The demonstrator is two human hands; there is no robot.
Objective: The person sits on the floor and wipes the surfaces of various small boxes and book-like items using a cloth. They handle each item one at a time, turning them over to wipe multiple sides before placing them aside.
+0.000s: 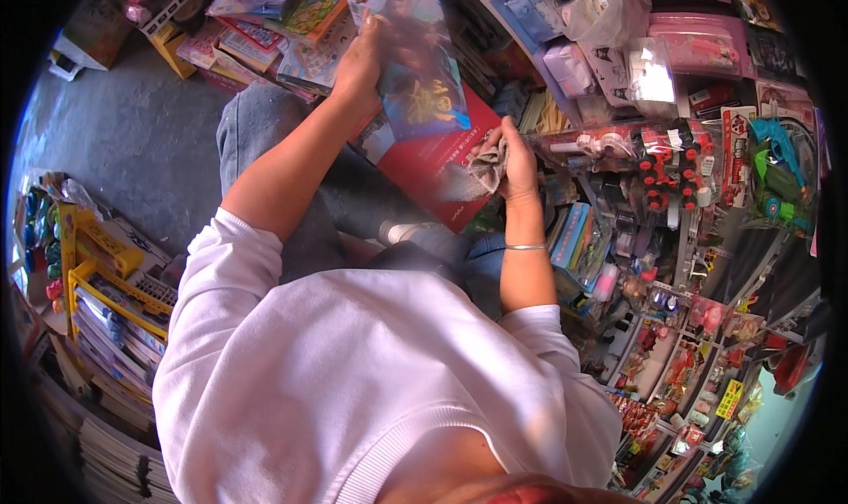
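Note:
Between the thumb and fingers of my left hand (361, 70) is a glossy picture booklet (424, 60) with a printed figure and gold characters. My right hand (518, 163) grips a crumpled grey-beige cloth (487, 169). This cloth touches, or hangs just over, a red printed cover (437, 173) that bears white writing. The red cover lies under the booklet's lower end, above my lap; whether the two are joined I cannot tell. My bent knee (255, 116) is just below my left forearm.
Stacked books (258, 37) stand in front of my knee. Shelves of packaged toys (669, 159) and small hanging goods (689, 358) line the right side. A yellow rack (119, 298) holding papers is at my left, beside the dark floor (146, 139).

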